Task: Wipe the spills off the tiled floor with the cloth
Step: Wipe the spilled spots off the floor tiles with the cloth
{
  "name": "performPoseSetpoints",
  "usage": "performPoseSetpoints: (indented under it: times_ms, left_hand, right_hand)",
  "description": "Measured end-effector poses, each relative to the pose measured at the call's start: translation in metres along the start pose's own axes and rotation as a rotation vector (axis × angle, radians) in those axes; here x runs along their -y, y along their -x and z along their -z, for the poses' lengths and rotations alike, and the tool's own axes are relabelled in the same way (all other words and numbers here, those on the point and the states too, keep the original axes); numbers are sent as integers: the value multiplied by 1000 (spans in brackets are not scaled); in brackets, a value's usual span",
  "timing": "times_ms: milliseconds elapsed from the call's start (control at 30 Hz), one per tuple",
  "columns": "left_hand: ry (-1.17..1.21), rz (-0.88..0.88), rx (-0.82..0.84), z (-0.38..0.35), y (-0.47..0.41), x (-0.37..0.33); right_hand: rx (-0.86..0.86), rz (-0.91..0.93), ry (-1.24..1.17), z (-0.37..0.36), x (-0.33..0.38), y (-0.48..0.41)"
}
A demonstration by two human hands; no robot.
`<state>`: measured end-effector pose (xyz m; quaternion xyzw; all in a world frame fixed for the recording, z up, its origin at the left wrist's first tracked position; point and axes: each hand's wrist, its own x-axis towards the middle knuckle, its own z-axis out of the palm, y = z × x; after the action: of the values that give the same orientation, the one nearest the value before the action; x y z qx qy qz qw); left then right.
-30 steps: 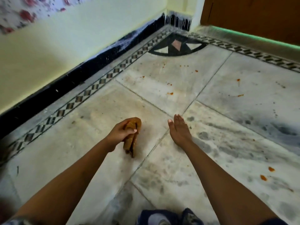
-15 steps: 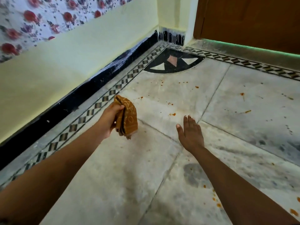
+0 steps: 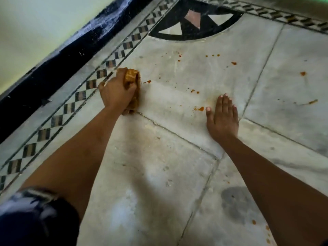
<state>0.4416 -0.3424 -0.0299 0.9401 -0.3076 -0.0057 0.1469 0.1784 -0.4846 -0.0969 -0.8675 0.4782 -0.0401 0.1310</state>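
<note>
Where spills [image 3: 198, 108] dot tiled floor [image 3: 159, 157], checkered border [image 3: 79, 95]

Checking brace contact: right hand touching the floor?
Touching. Head view: right hand lies flat, palm down, on the floor, no gap visible beneath it.

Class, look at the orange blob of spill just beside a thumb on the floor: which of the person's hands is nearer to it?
Right. The right hand lies flat with its thumb right beside the orange blob; the left hand, gripping the cloth, is farther off to its left.
</note>
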Motion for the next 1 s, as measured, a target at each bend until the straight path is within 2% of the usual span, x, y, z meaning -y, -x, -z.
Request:
performPoseSetpoints:
  times_ms: [100,133,267,367,500,600,667,733,800,867,933,1000]
  left_hand:
    - [-46,-70,239,-33,-12,10]
    - [-67,-68,267,-39,-16,13]
    - [-84,55,228,-48,-41,-3]
    - [-87,104,276,-55,-70,-37]
    - [-147,-157,300,-69,-37,-61]
    - [-169,-266,295,-59,7,-37]
    - [-192,-209,279,-52,6,-15]
    - [-198,-68,256,-52,-19,-4]
    - [-168,71,231,-60,-54,-14]
    - [-145,125,231,-66,-80,-34]
    - [-143,59,245,-74,-83,-54]
    - [-144,-119,262,-78,-58,-65]
  right_hand:
    - [-31,1,43,-5,-1,-2]
    - [-33,1,41,-5,-1,-2]
    - [-39,7,42,-4,-1,-3]
    - [-35,1,46,-3,0,-2]
    - [-16,-7,34,1,1,-1]
    - [1,-11,34,2,3,-3]
    - [8,-19,36,2,1,-4]
    - [7,-15,37,1,1,-3]
    - [5,-9,37,0,1,-3]
    - [8,-8,41,0,2,-3]
    - [1,-11,44,1,2,-3]
    - [-2,-16,45,1,2,-3]
